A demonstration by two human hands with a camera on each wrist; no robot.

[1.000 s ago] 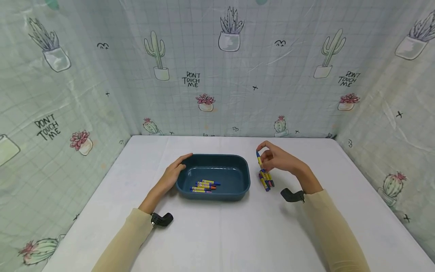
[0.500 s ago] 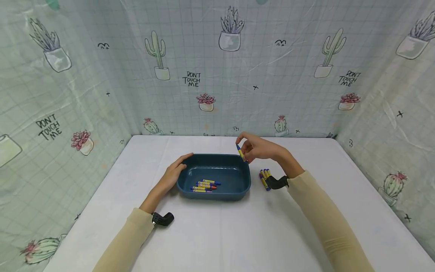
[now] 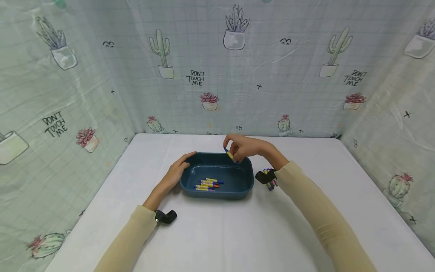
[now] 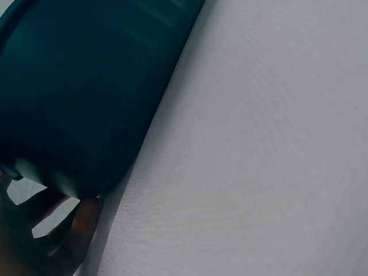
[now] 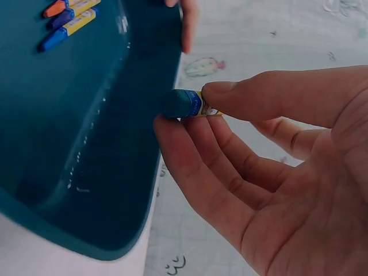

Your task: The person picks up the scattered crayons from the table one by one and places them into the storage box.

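A dark teal plastic tray (image 3: 234, 195) stands on the white table. My left hand (image 3: 174, 174) grips its left end, thumb over the rim; in the left wrist view several fingers (image 4: 84, 227) lie along the outer wall. Above the tray's back right part, my right hand (image 3: 247, 146) pinches a crayon (image 3: 230, 155), tilted, with a yellow wrapper and blue bands. The right wrist view shows a blue-green end on this crayon (image 5: 187, 104) between thumb and fingers. Several crayons (image 3: 208, 184) lie side by side inside the tray, towards its front left.
More crayons (image 3: 270, 186) lie on the table right of the tray, partly hidden by the black camera (image 3: 265, 177) on my right wrist. Another camera (image 3: 166, 217) sits on my left wrist. A cactus-print cloth (image 3: 258, 75) hangs behind and at both sides.
My right hand has carried the crayon left, away from the loose crayons on the table and over the tray. My left hand stays at the tray's left end.
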